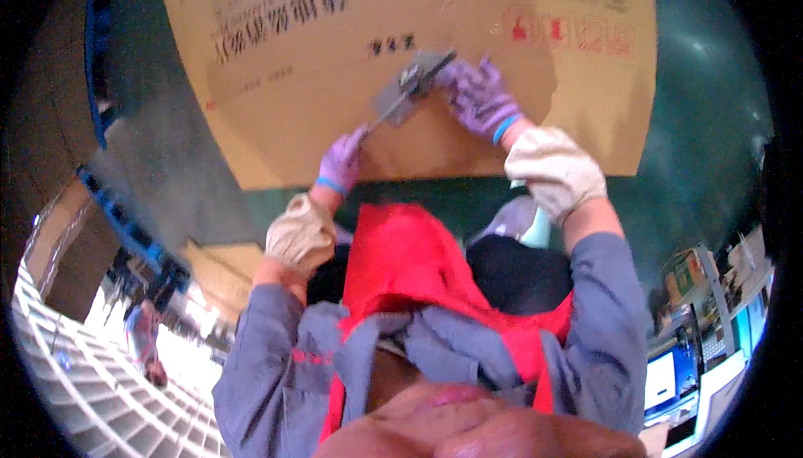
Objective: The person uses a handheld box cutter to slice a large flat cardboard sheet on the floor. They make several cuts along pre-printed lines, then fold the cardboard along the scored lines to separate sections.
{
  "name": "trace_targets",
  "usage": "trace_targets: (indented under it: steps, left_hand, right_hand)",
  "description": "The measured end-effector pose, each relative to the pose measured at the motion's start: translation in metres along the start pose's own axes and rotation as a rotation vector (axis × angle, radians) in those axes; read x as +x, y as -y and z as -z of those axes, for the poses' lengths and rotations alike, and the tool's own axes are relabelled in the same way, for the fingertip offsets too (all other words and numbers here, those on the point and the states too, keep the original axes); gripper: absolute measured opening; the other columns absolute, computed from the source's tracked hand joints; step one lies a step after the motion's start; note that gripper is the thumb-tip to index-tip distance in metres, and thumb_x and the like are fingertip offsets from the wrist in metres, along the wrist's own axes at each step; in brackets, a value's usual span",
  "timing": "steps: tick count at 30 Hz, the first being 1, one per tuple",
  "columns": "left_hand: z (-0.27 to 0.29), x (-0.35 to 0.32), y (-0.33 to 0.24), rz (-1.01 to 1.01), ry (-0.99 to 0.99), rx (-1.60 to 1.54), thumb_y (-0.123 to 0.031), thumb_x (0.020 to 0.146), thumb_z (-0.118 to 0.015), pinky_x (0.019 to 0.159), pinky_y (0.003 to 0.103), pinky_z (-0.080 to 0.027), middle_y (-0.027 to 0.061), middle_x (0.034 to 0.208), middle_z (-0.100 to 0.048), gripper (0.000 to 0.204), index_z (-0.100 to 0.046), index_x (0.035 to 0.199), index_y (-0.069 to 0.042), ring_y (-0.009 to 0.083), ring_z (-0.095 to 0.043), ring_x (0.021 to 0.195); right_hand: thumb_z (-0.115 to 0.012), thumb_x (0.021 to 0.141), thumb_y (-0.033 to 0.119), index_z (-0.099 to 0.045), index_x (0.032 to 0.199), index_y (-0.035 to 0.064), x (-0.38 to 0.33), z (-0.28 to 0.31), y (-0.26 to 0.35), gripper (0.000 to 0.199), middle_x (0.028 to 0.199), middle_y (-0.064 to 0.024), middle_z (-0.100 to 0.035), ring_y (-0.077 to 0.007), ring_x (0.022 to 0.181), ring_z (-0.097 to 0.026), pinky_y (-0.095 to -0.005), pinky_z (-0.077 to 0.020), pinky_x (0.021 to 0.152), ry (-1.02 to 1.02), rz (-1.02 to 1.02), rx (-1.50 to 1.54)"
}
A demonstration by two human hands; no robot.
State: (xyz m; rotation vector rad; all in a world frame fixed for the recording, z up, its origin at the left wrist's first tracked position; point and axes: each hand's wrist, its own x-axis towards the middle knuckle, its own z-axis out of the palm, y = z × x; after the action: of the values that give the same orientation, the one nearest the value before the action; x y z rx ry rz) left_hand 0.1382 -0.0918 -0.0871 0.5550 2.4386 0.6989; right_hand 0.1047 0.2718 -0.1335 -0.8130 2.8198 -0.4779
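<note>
Over a large brown cardboard sheet (351, 115), I see a grey flat piece with a thin dark bar (410, 83) running slantwise across it; its exact kind is blurred. My left hand (341, 161), in a purple glove with a blue cuff edge, is closed around the near left end of that bar. At the bar's far right end is my right hand (483, 100), gloved alike, with its fingers apart and some of them touching or close to the grey piece. Whether they grip it is hard to make out.
The cardboard carries dark print and red marks. Green floor (711, 107) surrounds it. Another cardboard piece (222, 274) lies at the lower left, near a white grid structure (109, 383). Another person (144, 337) is further back there. Shelving and equipment (703, 349) stand at the lower right.
</note>
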Motion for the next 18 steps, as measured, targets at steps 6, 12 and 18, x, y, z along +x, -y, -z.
trace_targets:
  steps: [6,12,18]
  left_hand:
    - [0.025,-0.008,-0.04,0.141,0.141,-0.017,-0.001,0.085,-0.05,0.072,0.044,-0.052,0.0135,0.091,-0.06,0.065,-0.038,0.146,-0.019,0.0338,-0.063,0.083]
    - [0.073,0.002,-0.095,0.259,0.282,0.115,-0.002,0.087,-0.048,0.073,0.044,-0.051,0.0155,0.092,-0.06,0.063,-0.035,0.147,-0.018,0.0347,-0.062,0.084]
    - [0.089,0.007,-0.124,0.31,0.283,0.168,-0.003,0.087,-0.048,0.075,0.045,-0.051,0.0167,0.096,-0.063,0.063,-0.035,0.146,-0.021,0.0355,-0.063,0.088]
  right_hand:
    - [-0.058,0.085,0.044,-0.059,0.125,0.0129,0.004,0.018,-0.002,0.051,0.141,-0.008,-0.044,-0.0248,0.134,-0.036,-0.0554,-0.026,0.111,0.146,-0.012,0.006]
    - [-0.061,0.085,0.041,-0.051,0.135,0.0117,0.003,0.012,-0.001,0.059,0.145,-0.0083,-0.04,-0.026,0.137,-0.033,-0.0551,-0.0258,0.112,-0.063,0.005,0.041]
    - [-0.064,0.083,0.041,-0.049,0.137,0.0111,0.004,0.015,0.001,0.064,0.145,-0.0082,-0.039,-0.0271,0.136,-0.033,-0.0532,-0.0268,0.112,-0.108,-0.001,0.039]
